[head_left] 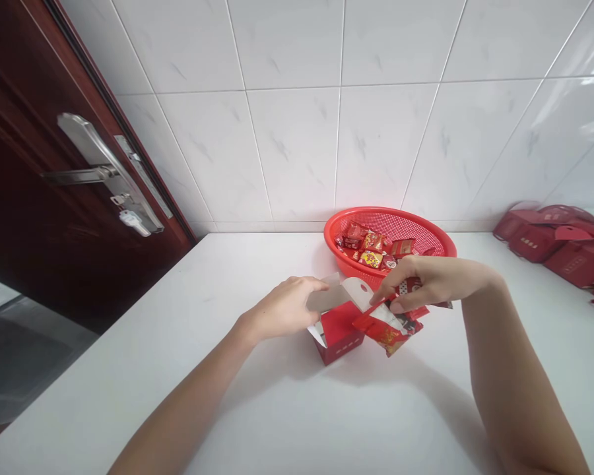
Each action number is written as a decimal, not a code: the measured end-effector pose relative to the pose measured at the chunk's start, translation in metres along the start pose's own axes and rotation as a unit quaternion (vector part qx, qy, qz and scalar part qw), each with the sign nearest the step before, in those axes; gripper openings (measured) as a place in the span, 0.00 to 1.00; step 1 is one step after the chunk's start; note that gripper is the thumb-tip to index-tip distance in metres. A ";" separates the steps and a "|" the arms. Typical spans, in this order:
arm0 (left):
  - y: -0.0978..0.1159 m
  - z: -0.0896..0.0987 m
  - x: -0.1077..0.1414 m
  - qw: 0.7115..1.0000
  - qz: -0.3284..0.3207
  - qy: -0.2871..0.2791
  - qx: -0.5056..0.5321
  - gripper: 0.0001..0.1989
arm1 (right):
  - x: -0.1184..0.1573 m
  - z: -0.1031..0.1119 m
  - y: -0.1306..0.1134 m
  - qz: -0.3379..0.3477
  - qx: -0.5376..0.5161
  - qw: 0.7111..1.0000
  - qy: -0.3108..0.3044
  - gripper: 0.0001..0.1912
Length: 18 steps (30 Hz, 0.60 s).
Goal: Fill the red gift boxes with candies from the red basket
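Two bare hands are at work at the front of the counter, and we're sweeping across from the left! First, a dark red door (39,218) with a steel lever handle (86,155) and a white tag (134,223) hanging at the lock, then the white counter (143,369) running along under a tiled wall (297,132). Now the action: the left hand (282,307) curves over a small red box (337,333), fingers lying along a raised, white-lined flap (354,293) and holding it back, a light hold rather than a clench. That box stands open on the counter, just in front of everything else, and from this angle its contents are hidden. Coming in from the other side, the right hand (426,280) has thumb and fingers pinched on a red-and-gold packet (383,326), which hangs right over the edge of the box, with more red paper behind the fingers; one piece or two, can't call it from here. Behind both hands, against the wall, a round red mesh basket (391,218) holds a jumble of red and gold snack packets (363,244). And far right, a heap of folded red gift boxes (549,241) sits on the counter, well apart from the hands.
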<state>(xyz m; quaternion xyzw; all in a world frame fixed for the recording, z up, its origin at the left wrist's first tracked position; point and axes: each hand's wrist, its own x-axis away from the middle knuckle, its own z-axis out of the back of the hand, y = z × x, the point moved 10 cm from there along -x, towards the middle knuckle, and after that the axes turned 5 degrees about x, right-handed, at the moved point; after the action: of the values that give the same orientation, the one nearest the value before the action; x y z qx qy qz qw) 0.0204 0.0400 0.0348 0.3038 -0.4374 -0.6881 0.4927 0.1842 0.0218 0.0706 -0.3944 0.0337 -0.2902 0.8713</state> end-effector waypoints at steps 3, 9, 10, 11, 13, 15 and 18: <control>0.008 -0.006 0.002 1.000 -0.025 -0.009 -0.002 0.19 | -0.002 0.001 -0.002 0.005 -0.010 1.000 -0.002 0.10; 0.020 -0.019 0.013 0.994 -0.043 -0.017 -0.100 0.18 | 0.004 0.015 0.001 0.052 -0.062 0.996 0.032 0.11; 0.022 -0.024 0.015 0.991 -0.044 -0.022 -0.124 0.18 | 0.006 0.018 -0.001 0.075 -0.077 0.993 0.039 0.12; 0.023 -0.029 0.017 0.988 -0.044 -0.026 -0.148 0.18 | 0.008 0.021 -0.003 0.094 -0.088 0.990 0.048 0.12; 0.029 -0.037 0.021 0.980 -0.055 -0.035 -0.187 0.20 | 0.009 0.026 -0.004 0.112 -0.102 0.986 0.071 0.13; 0.035 -0.047 0.025 0.971 -0.074 -0.060 -0.219 0.22 | 0.009 0.032 -0.002 0.110 -0.115 0.981 0.108 0.15; 0.041 -0.056 0.029 0.959 -0.087 -0.107 -0.246 0.24 | 0.006 0.040 -0.002 0.121 -0.150 0.967 0.164 0.15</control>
<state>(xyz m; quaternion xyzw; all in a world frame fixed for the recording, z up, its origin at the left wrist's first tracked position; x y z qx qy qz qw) 0.0751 -0.0094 0.0475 0.1342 -0.2768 -0.8431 0.4411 0.1996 0.0448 0.1004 -0.4610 0.2668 -0.2351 0.8131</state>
